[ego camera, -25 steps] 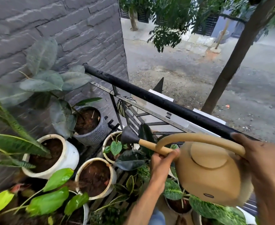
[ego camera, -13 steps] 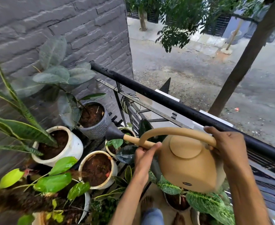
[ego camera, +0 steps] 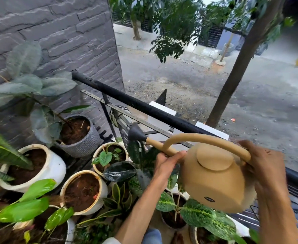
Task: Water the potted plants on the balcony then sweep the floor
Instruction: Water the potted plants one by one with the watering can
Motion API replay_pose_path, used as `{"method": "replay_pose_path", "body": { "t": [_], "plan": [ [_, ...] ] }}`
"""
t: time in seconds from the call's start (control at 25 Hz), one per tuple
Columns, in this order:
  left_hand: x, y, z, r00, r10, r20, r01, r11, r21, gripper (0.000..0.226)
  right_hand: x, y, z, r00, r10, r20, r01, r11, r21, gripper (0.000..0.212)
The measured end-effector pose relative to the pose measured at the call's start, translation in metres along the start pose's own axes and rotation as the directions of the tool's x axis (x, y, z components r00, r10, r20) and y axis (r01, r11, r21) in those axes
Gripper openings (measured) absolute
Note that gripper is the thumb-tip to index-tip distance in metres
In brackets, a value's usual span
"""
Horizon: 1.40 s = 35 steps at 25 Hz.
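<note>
**Holding the can over the pots**

Standing against the grey wall (ego camera: 56, 32) at far left, a white pot (ego camera: 55, 166) of dark soil carries long striped leaves. Just behind it sits a grey textured pot (ego camera: 84, 145) with broad dusty leaves. Nearer the middle, a cream pot (ego camera: 101, 191) shows bare soil, and a smaller pot (ego camera: 95, 155) behind it holds a few small green leaves. A black rail (ego camera: 144, 106) runs from the wall toward the right, with the street beyond.

The left hand (ego camera: 165, 164) pinches the spout where it meets the body, fingers curled round it. The dark rose (ego camera: 136, 133) at the spout's tip hangs above the small pot, just beside the rail. The tan can (ego camera: 213, 180) is in the air over speckled leaves (ego camera: 197, 213), its round lid on. The right hand (ego camera: 264, 166) wraps the rear of the arched handle (ego camera: 197, 138), its grip closed firmly on it.
</note>
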State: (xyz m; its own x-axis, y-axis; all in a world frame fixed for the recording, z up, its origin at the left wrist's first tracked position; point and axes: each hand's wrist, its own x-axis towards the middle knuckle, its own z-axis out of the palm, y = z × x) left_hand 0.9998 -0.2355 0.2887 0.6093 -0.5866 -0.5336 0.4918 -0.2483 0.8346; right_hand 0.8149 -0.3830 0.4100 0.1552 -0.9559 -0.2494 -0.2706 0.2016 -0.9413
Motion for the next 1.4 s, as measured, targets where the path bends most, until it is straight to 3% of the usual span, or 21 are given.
{"method": "replay_pose_path", "body": {
  "t": [0.24,0.48,0.64,0.96,1.2,1.4],
  "plan": [
    [0.000,-0.003,0.067,0.993,-0.042,0.110,0.038,0.998,0.043,0.063,0.016,0.008,-0.062,0.985,0.107,-0.137,-0.099,0.993,0.064,0.038],
    [-0.012,-0.012,0.091,0.991,-0.048,0.121,0.039,0.996,0.077,0.061,0.037,0.021,-0.098,0.964,0.169,-0.204,-0.159,0.985,0.067,0.040],
    [-0.028,-0.020,0.092,0.996,-0.058,0.068,0.055,0.997,0.050,0.046,0.041,0.025,-0.100,0.971,0.170,-0.171,-0.161,0.985,0.063,0.039],
    [-0.067,-0.035,0.070,0.991,-0.098,-0.094,0.091,0.993,-0.081,0.053,0.047,0.014,-0.086,0.994,0.106,-0.011,-0.106,0.994,-0.041,0.049],
    [-0.080,-0.036,0.061,0.988,-0.080,-0.134,0.059,0.986,-0.156,0.040,0.047,0.008,-0.071,0.997,0.069,0.032,-0.066,0.992,-0.105,0.062],
    [-0.090,-0.027,0.072,0.987,-0.094,-0.128,0.070,0.981,-0.181,0.046,0.042,0.002,-0.076,0.995,0.083,0.047,-0.077,0.991,-0.109,0.063]
  ]
}}
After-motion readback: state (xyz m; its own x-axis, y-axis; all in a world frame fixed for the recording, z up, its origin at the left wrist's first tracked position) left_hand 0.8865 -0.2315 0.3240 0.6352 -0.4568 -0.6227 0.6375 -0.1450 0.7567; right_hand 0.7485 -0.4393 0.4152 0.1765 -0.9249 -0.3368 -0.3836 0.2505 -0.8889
